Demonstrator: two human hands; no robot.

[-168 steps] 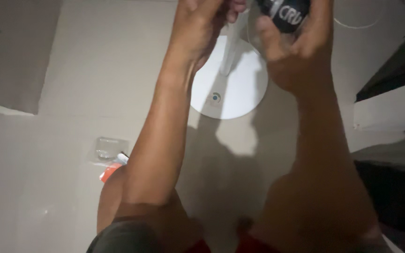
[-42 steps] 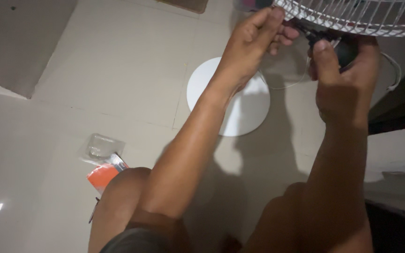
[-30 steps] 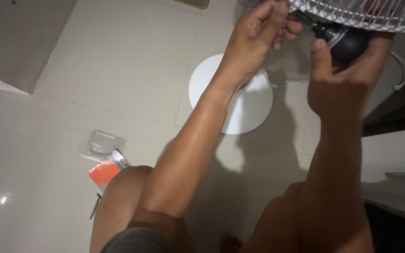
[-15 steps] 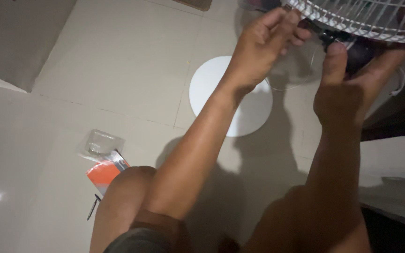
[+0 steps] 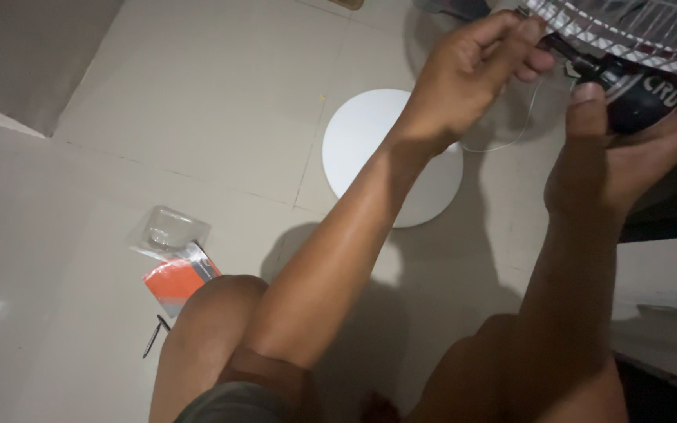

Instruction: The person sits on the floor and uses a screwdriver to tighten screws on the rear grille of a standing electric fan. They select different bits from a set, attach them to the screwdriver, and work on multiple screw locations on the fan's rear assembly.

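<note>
A stand fan fills the top right: its white wire guard (image 5: 628,31) runs along the upper edge, and the dark round motor housing (image 5: 644,98) sits just under it. My left hand (image 5: 472,74) is raised to the guard's rim, fingers pinched around a small dark part at the edge. My right hand (image 5: 613,153) cups the motor housing from below, thumb pointing up against it. The fan's round white base (image 5: 370,149) lies on the floor tiles beneath my left forearm.
An opened clear blister pack with an orange card (image 5: 174,258) lies on the tiles at lower left, a small dark screw-like piece (image 5: 153,337) beside it. My bare knees fill the bottom. A white ledge (image 5: 660,274) stands at right, a grey mat (image 5: 25,55) at top left.
The fan head has come into view at top right since the oldest frame. My right hand has shifted its grip lower under the motor housing; my left hand stays pinched at the guard rim.
</note>
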